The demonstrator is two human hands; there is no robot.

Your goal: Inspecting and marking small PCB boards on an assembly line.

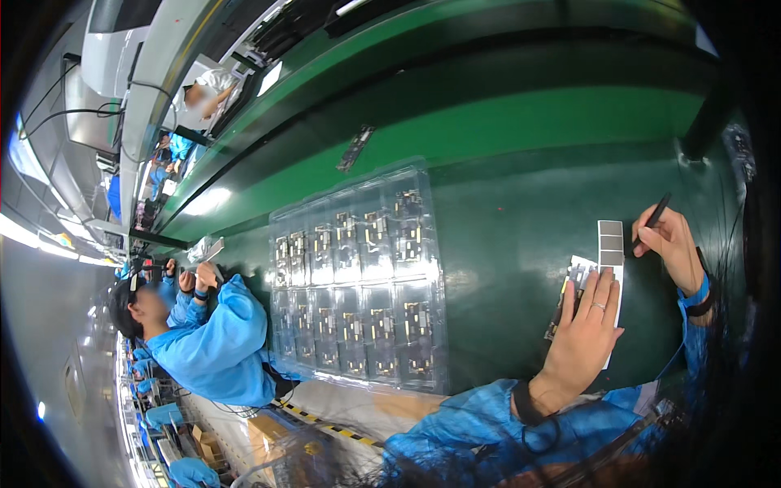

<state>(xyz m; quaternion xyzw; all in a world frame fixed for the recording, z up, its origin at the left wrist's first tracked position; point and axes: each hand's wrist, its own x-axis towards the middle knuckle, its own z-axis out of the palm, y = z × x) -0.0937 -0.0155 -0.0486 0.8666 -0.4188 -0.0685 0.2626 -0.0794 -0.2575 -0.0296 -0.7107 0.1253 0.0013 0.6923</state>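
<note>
My left hand (579, 342) lies with its fingers stretched out over a white strip of grey rectangular labels (611, 242). Under and beside its fingers is a circuit board (561, 302), partly hidden, with a white piece (582, 267) at its upper end. Just right of the strip, my right hand (670, 248) grips a slim black pen-like tool (661, 209). The tool's lower end is near the strip's right edge; whether it touches cannot be made out. Both wrists wear dark bands over blue sleeves.
Left of my hands, a clear plastic tray (440, 325) holds several circuit boards in compartments. Another board (355, 148) lies beyond it on the green bench (504, 195). A co-worker in blue (215, 337) sits at the left. A dark post (706, 122) stands at the far right.
</note>
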